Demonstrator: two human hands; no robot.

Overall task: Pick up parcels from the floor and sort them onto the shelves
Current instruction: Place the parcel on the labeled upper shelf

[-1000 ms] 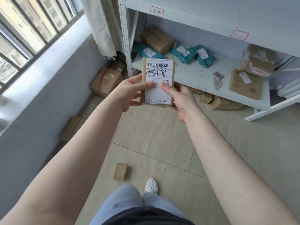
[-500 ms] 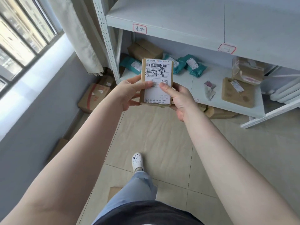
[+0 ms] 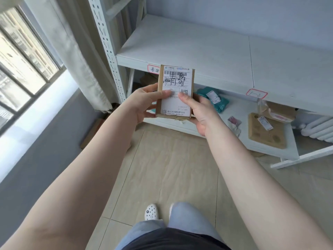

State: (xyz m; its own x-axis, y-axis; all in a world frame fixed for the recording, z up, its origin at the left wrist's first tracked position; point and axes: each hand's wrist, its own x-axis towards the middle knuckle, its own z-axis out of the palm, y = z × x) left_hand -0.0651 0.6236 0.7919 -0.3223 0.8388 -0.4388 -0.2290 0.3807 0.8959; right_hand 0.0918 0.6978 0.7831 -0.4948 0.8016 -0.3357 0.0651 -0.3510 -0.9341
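A small cardboard parcel [image 3: 175, 82] with a white shipping label and black handwriting is held upright in front of the white shelf unit. My left hand [image 3: 144, 103] grips its left side with the thumb on the label. My right hand [image 3: 198, 110] holds its right side and bottom corner, thumb on the label too. Behind the parcel is the bare middle shelf [image 3: 198, 51], with red-edged tags [image 3: 256, 93] on its front edge. The lower shelf [image 3: 239, 114] carries a teal bag parcel [image 3: 214, 100], a flat brown parcel [image 3: 264, 130] and a taped box [image 3: 277, 112].
A perforated shelf upright [image 3: 108, 46] and a pale curtain [image 3: 72, 47] stand at left, beside a barred window [image 3: 21, 56]. A white radiator [image 3: 319, 129] sits at far right. Beige floor tiles [image 3: 171, 168] lie below, with my shoe [image 3: 151, 212] and jeans.
The view has moved closer to the shelves and tilted up, so the middle shelf now fills the top. The parcel stays held in both hands. The floor boxes at left have left the view.
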